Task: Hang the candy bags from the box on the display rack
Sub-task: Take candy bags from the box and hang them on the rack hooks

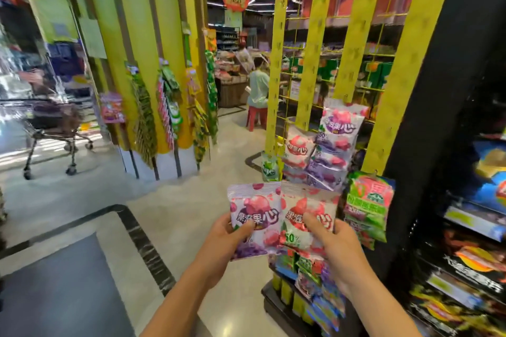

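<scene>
Two bags held, touching side by side: my left hand (228,236) grips one purple bag (256,212), my right hand (335,241) one red bag (305,210), fingers (315,223) pinching each, near the display rack (290,96) with four yellow strips (353,44).

Upright purple candy bag (254,208) beside red candy bag (297,209); hung bags (338,142) on yellow rack (356,44) behind

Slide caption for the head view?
Left hand holds a purple plastic candy bag, right hand a red candy bag, before yellow display strips.
</scene>
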